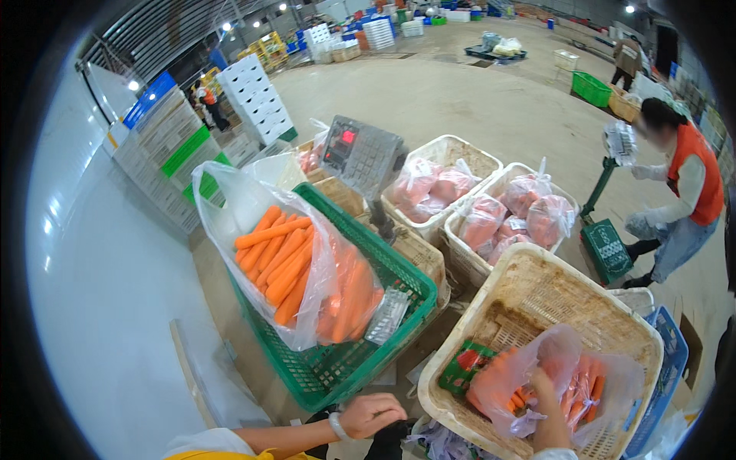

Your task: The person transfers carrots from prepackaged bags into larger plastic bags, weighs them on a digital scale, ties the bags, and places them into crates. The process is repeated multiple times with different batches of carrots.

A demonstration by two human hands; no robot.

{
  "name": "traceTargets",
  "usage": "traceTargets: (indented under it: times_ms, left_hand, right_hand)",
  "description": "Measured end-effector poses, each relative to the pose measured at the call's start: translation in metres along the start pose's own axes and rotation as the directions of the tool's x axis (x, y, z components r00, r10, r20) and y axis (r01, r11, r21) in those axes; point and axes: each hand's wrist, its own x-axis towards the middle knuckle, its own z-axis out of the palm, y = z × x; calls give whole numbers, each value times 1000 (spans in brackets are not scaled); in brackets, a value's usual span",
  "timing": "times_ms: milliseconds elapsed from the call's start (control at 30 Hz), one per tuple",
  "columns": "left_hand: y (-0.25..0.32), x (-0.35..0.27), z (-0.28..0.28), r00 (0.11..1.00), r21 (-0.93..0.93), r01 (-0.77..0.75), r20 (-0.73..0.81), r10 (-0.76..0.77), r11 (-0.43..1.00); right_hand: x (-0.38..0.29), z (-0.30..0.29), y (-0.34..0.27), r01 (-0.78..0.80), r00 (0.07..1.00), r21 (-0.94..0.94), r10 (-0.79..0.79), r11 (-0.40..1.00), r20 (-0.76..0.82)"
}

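Observation:
My left hand (374,415), a pale bracelet at its wrist, hovers by the near edge of a green plastic crate (339,391). Its fingers are curled in and nothing shows in them. My right hand (540,382) reaches into a dirty white plastic crate (489,299), at a clear plastic bag (494,417) with carrots (517,397) in it. Film and blur hide those fingers. Across the green crate leans a large open plastic bag (322,253) full of carrots (282,253); beside them is a small clear packet (388,316).
A grey scale display (362,155) with red digits rises behind the green crate. Two white crates (443,144) (520,169) hold bagged produce. At right, a person in an orange vest (698,172) bends over a green platform scale (606,250). A white wall (115,287) bounds the left.

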Motion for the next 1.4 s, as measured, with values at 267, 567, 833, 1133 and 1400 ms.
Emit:
traceTargets:
  times_ms: [267, 567, 833, 1133, 1400]
  left_hand:
    - [-13, -63, -30, 886, -73, 415, -194, -422, 907]
    - [-27, -60, -25, 914, 30, 367, -197, -355, 930]
    - [-29, -60, -34, 859, -90, 439, -248, -447, 894]
    - [-32, -73, -45, 865, -149, 428, -218, -452, 891]
    - [-26, -85, -69, 880, -189, 344, -276, -386, 920]
  right_hand:
    - [77, 62, 99, 30, 978, 569, 94, 822, -188]
    - [91, 64, 103, -1, 970, 455, 112, 890, -217]
    - [84, 69, 95, 6, 964, 383, 97, 924, -249]
    - [49, 66, 88, 48, 946, 261, 40, 964, -321]
    - [-56, 22, 40, 253, 837, 35, -201, 967, -508]
